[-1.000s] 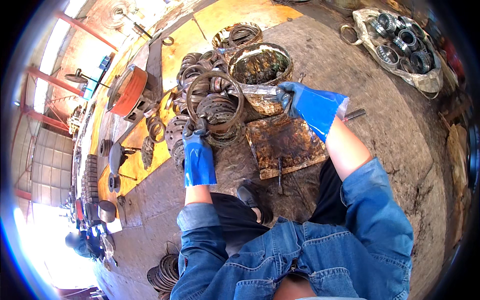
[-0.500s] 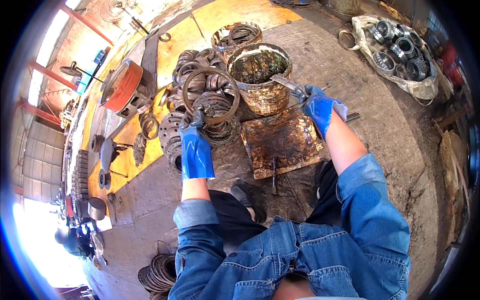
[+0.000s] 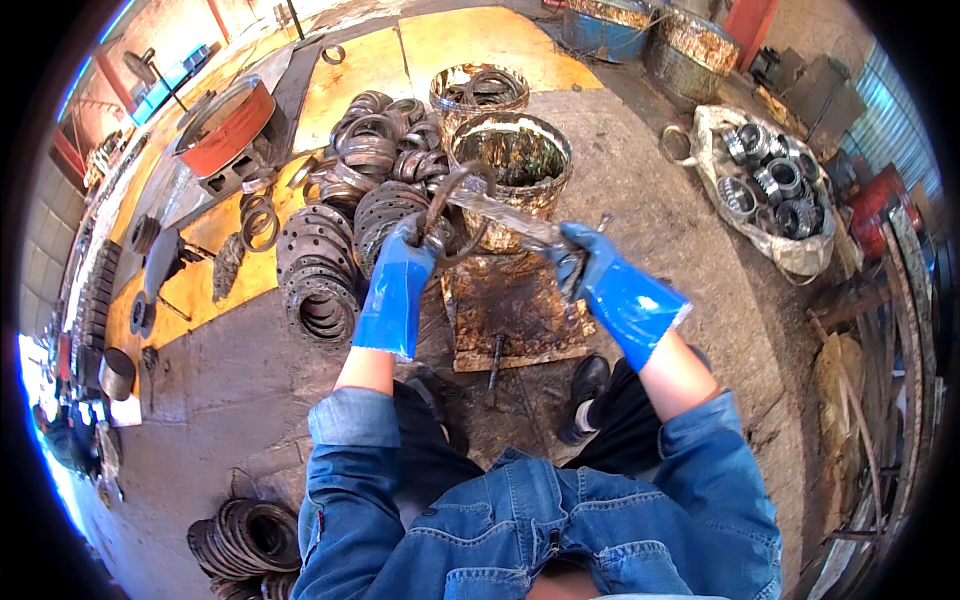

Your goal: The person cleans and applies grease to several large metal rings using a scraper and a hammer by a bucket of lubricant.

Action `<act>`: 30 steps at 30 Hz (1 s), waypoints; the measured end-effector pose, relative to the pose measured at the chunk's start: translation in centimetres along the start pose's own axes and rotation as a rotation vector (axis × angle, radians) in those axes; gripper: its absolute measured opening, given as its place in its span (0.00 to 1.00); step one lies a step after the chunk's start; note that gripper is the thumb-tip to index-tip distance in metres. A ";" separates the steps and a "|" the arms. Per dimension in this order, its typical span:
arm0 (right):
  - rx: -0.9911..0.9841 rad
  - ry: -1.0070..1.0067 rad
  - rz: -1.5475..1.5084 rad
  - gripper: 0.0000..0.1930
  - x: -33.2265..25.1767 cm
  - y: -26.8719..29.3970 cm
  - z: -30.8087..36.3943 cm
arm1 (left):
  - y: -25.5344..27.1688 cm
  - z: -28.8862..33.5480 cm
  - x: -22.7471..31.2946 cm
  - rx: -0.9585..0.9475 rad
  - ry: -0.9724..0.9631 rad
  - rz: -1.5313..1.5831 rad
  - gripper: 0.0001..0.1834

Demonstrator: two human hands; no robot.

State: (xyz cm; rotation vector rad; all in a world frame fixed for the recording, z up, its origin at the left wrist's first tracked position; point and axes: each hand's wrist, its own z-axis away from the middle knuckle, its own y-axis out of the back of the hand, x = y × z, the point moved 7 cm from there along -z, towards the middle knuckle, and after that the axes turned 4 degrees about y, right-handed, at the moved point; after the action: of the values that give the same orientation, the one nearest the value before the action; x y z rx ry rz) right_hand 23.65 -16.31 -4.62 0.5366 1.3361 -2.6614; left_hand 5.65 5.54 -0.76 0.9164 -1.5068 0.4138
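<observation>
While the left hand grasps the near edge of a metal ring, held tilted at the near left of a grimy bucket, the right hand has its fingers clenched round a flat scraper. The blade points left at the ring; whether it touches, I cannot tell. By the look of it, scraping the ring is the step in hand, and the next move calls for a firm left grip and a steady blade. The bucket holds dark residue; a farther bucket holds other rings, and a whitish sack far right holds bearings.
</observation>
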 end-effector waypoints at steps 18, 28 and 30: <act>-0.058 0.609 0.281 0.12 -18.4 -17.7 -15.3 | -2.9 2.0 0.2 -0.311 0.210 -0.986 0.17; 0.029 1.258 1.361 0.11 -28.5 -20.6 -17.3 | -4.0 1.9 -2.0 -0.432 0.256 -1.010 0.26; -0.034 0.966 0.906 0.11 -24.6 -19.6 -15.9 | -2.7 1.7 -1.5 -0.383 0.269 -0.974 0.26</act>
State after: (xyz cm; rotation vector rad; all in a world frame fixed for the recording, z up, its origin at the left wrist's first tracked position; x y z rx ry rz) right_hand 45.62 6.82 10.27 1.9848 0.8652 -1.6089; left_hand 6.44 3.10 -3.13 1.1049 -0.7173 -0.4346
